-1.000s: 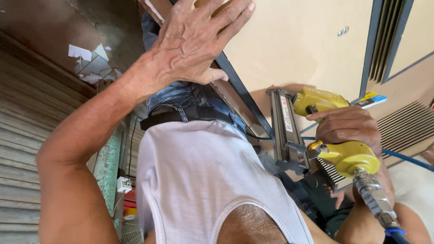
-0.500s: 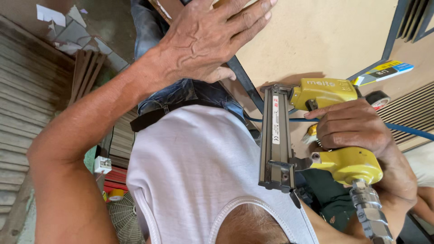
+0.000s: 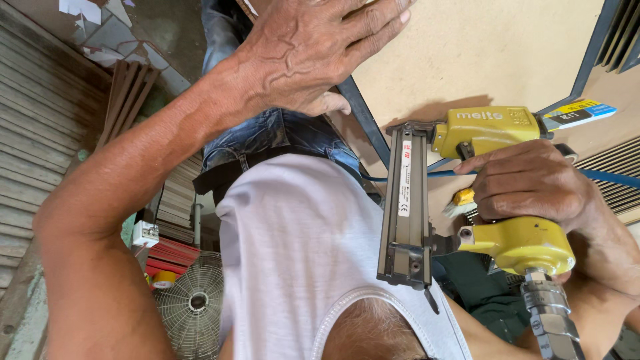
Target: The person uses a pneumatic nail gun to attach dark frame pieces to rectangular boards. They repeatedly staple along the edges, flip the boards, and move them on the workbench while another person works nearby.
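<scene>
My left hand (image 3: 313, 53) lies flat, fingers spread, on a beige board (image 3: 480, 47) at the top of the head view. My right hand (image 3: 533, 183) grips the handle of a yellow pneumatic nail gun (image 3: 487, 130). Its grey metal magazine (image 3: 405, 200) stands upright in the view, and its nose touches the board's lower edge. A metal air coupling (image 3: 550, 320) hangs from the handle's base. My white vest (image 3: 300, 253) and jeans (image 3: 267, 130) fill the middle.
A dark metal frame bar (image 3: 363, 120) runs along the board's edge. A blue hose (image 3: 613, 179) crosses a louvred panel (image 3: 610, 197) at right. Below left are a fan (image 3: 193, 303), stacked wooden strips (image 3: 130, 100) and a grey roller shutter (image 3: 33, 133).
The nail gun and my right hand have shifted left and closer to the board's edge, and the magazine has turned more upright. My left hand stays flat on the board.
</scene>
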`<state>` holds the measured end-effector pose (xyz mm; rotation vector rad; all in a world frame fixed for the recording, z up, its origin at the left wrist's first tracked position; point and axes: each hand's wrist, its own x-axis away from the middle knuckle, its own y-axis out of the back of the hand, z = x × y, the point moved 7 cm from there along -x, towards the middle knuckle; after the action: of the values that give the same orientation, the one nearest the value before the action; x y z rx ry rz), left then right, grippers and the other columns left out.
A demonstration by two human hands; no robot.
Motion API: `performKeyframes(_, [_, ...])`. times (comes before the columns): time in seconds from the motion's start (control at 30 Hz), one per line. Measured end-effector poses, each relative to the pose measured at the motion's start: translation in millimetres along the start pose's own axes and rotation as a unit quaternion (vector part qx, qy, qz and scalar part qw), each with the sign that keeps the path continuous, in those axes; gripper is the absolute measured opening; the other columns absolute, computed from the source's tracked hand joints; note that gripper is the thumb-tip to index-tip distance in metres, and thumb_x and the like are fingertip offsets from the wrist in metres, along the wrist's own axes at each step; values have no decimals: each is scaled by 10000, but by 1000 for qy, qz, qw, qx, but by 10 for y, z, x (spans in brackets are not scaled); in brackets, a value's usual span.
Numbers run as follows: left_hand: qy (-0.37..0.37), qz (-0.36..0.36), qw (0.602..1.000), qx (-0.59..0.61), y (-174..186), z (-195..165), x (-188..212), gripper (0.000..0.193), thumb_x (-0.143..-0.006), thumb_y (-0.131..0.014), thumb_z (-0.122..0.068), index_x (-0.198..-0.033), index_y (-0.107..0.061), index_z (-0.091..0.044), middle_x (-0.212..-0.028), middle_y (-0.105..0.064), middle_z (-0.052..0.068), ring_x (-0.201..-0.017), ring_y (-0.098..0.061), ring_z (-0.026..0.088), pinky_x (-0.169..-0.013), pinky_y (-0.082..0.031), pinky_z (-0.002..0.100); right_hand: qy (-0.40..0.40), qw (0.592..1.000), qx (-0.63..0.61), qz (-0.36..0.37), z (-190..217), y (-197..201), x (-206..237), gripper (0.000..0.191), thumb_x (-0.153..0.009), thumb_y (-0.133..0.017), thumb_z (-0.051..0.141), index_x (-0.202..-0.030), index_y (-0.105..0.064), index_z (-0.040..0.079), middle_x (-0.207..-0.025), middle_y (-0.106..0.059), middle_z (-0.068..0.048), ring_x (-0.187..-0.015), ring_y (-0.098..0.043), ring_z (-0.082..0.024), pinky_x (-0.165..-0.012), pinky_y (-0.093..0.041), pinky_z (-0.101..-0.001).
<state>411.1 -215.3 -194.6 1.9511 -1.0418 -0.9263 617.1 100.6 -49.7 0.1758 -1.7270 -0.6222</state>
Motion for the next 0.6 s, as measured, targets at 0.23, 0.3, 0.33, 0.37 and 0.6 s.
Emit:
performKeyframes(0.23, [17,10,1000,5,-43,11,-5,1133,-626,-860,-628,-1511,-539,4,-1589,-466,110,-1484,-439,263,-1152,-408,463,125,955,215,159,90,51,-318,325,-929,-579,11,-1239,-591,-87,-1127,-747,-151,-854,-702,-144,-797,-611,-349])
performKeyframes(0.3, [8,10,1000,-2,4,15,-8,1140,-625,-856,-620,-1530,-531,-9,-1599,-457,98,-1499,-430,254,-1181,-399,457,235,940,167,180,398,-326,-21,312,-972,-489,209,-1131,-634,-17,-1043,-754,-82,-867,-726,-92,-799,-585,-261])
performKeyframes(0.33, [-1,0,1000,-19,45,14,-13,1070,-638,-848,-584,-1503,-565,-22,-1575,-489,94,-1467,-443,252,-1173,-389,464,397,850,230,258,638,-648,283,287,-950,-547,278,-1022,-636,14,-960,-729,-72,-824,-724,-113,-857,-593,-309])
performKeyframes(0.37, [-14,-10,999,-38,102,18,-5,1002,-651,-840,-548,-1477,-599,-34,-1550,-520,90,-1435,-457,250,-1166,-379,471,546,722,282,319,835,-930,579,305,-928,-605,348,-912,-637,45,-877,-704,-63,-781,-724,-134,-914,-602,-358])
performKeyframes(0.6, [-230,15,954,-194,139,-166,94,213,-881,-742,-185,-1033,-782,-41,-1227,-716,119,-1193,-649,245,-1080,-508,419,772,632,-10,66,260,-298,444,360,-787,-812,255,-816,-546,14,-689,-560,-79,-646,-628,-225,-818,-589,-458])
